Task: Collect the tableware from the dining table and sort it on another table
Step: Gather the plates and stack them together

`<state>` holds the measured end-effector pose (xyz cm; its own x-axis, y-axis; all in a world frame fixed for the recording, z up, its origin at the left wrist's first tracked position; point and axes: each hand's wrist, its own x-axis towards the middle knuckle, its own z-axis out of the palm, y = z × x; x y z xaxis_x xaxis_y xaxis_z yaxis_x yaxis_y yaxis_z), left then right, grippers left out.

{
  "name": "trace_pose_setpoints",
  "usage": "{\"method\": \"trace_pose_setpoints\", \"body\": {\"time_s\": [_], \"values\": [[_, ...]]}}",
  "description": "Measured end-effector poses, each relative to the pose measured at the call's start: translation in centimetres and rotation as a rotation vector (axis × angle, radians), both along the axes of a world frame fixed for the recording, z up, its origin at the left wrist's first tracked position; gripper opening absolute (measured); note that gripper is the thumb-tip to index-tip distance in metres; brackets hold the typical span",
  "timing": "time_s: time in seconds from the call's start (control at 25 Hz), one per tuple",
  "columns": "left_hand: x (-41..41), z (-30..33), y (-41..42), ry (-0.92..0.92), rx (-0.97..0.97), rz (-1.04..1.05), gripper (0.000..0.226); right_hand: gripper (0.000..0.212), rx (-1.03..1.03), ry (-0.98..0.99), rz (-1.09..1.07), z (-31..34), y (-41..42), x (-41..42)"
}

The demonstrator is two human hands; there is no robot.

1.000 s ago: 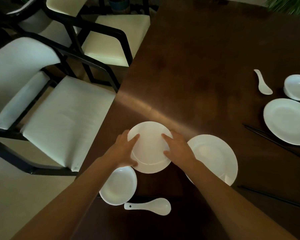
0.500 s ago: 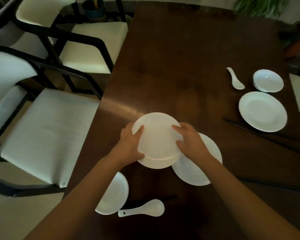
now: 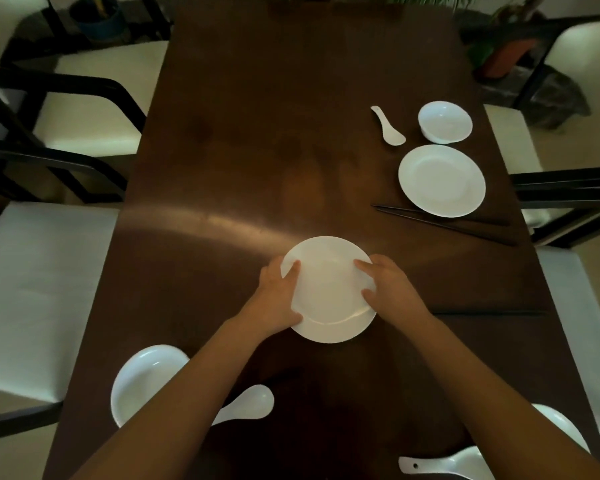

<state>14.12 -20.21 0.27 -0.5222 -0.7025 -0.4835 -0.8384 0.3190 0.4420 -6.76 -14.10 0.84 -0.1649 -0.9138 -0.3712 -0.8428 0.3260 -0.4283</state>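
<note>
Since half a second ago the two hands have carried the small round white ceramic plate [image 3: 326, 278] rightward, and it now sits squarely over the larger white plate [image 3: 333, 332], of which only a near crescent of rim shows below it. Both sit on the dark brown wooden desk [image 3: 257, 133], a little near of its middle.

Each hand acts as a grip on the small plate. The left hand [image 3: 278, 299] grasps its left edge, thumb lying over the rim and fingers curled beneath. The right hand [image 3: 387, 289] grasps the right edge, with forefinger and thumb on the top face and the other fingers tucked under.

Near and to the left, a white ceramic bowl [image 3: 142, 379] is partly hidden by the left forearm, and a white ceramic soup spoon [image 3: 250, 403] lies just right of that arm. To the right of the stacked plates a pair of black chopsticks [image 3: 489, 312] lies on the desk. At the near right corner, another white spoon [image 3: 444, 464] and part of a white dish [image 3: 561, 427] show beside the right forearm.

Farther off on the right is a second setting: a round white plate [image 3: 441, 180], a small white bowl [image 3: 445, 122] beyond it, a white spoon [image 3: 388, 128] left of that bowl, and black chopsticks [image 3: 444, 221] along the plate's near edge.

White-cushioned, black-framed chairs [image 3: 42, 278] flank both long sides, and potted plants [image 3: 99, 15] stand past the far end.
</note>
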Motion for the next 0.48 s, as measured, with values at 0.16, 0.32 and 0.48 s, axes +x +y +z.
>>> {"method": "trace_pose_setpoints", "body": {"time_s": [0.16,0.32,0.48], "values": [[-0.5,-0.1,0.3,-0.036,-0.072,-0.016,0.093,0.054,-0.003,0.056,0.045,-0.4,0.0,-0.6],[-0.4,-0.2,0.5,-0.038,-0.121,-0.022,0.09,0.052,-0.032,0.119,0.093,-0.3,-0.1,-1.3],[0.1,-0.7,1.4,0.049,-0.132,0.257,0.086,0.053,-0.002,-0.059,0.029,-0.9,0.1,-1.1]]}}
